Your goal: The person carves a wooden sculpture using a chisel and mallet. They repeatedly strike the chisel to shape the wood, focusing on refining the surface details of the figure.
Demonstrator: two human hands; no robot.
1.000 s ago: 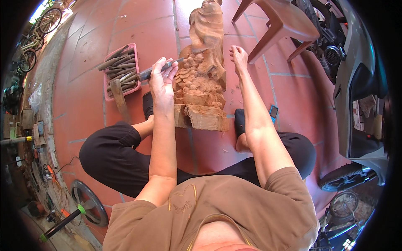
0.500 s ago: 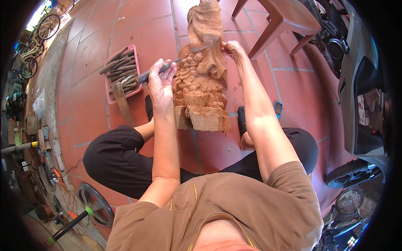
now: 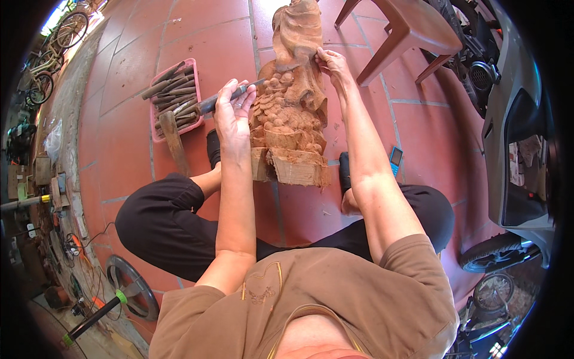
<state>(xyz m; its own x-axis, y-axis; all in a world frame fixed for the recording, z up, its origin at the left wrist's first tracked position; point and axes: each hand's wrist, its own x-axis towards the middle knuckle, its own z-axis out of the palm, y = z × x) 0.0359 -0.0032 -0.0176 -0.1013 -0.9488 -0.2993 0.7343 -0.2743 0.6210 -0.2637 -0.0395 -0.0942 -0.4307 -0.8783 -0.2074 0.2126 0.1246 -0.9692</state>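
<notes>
A carved reddish-brown wooden statue [image 3: 293, 113] lies lengthwise on the floor in front of me, its pale, rough base nearest. My left hand [image 3: 231, 110] is closed around a carving chisel [image 3: 206, 107] with a dark handle. The blade points right and its tip meets or hovers over the knobbly left side of the carving; I cannot tell which. On the statue's right edge, higher up, my right hand [image 3: 335, 64] has its fingers bent against the wood, gripping it.
Left of the statue sits a pink tray [image 3: 196, 90] of several chisels, a wooden mallet [image 3: 173, 143] leaning at its near corner. A brown plastic chair [image 3: 412, 36] stands far right. A blue phone [image 3: 396, 158] lies beside my right leg, and a motorbike [image 3: 520, 131] is parked at the right.
My right hand has shifted slightly up along the statue's edge, its fingers now more visible. The chisel has barely moved against the carving. The whole view has shifted a little.
</notes>
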